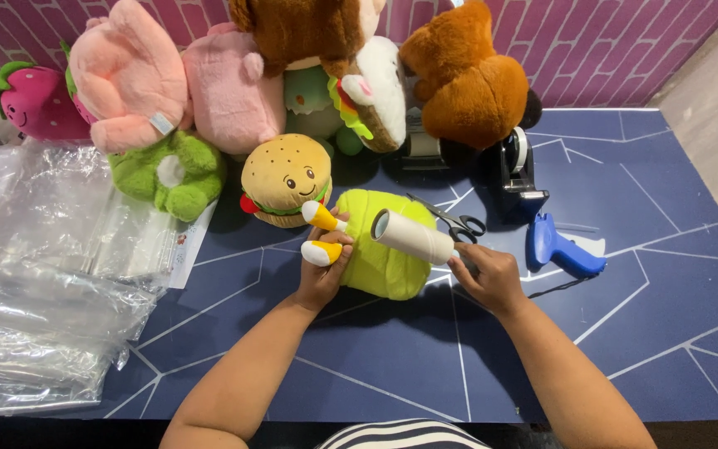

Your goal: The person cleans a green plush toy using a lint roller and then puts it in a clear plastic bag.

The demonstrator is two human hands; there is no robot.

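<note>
My left hand (pixel 322 274) grips a yellow-green plush toy (pixel 386 249) by its left side, next to its small orange and white feet (pixel 322 234). The plush lies on the dark blue table (pixel 641 333). My right hand (pixel 485 276) holds the handle of a white lint roller (pixel 413 236), whose roll rests across the top of the plush.
A pile of plush toys fills the back: burger (pixel 284 179), green frog (pixel 172 176), pink ones (pixel 130 75), strawberry (pixel 36 104), brown bears (pixel 467 83). Scissors (pixel 454 220), a black tape dispenser (pixel 518 170) and a blue tagging gun (pixel 560 248) lie right. Clear plastic bags (pixel 43 274) are stacked left.
</note>
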